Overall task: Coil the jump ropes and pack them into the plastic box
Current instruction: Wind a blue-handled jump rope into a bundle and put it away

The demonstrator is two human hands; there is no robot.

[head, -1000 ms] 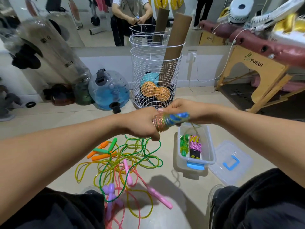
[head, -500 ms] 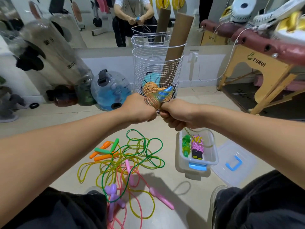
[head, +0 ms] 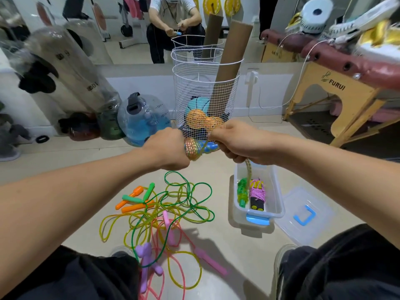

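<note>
1. Left hand [head: 167,151] grips the wound bundle of braided rope [head: 192,149] on its blue handles; half a second ago that bundle sat higher, against the wire basket [head: 205,87], and it is now lower, with the blue handle end pointing right.
2. Right hand [head: 234,142] pinches the rope's free tail, which hangs down over the plastic box [head: 278,200]; a second ago the tail was barely visible below the fist, so the last turns seem nearly wound.
3. Inside the box lie a green coil [head: 242,192] and a pink coil [head: 257,194]; the lid [head: 303,216] lies just beside it on the floor.
4. Loose ropes [head: 164,213] are tangled on the floor between the knees, so much coiling remains.
</note>
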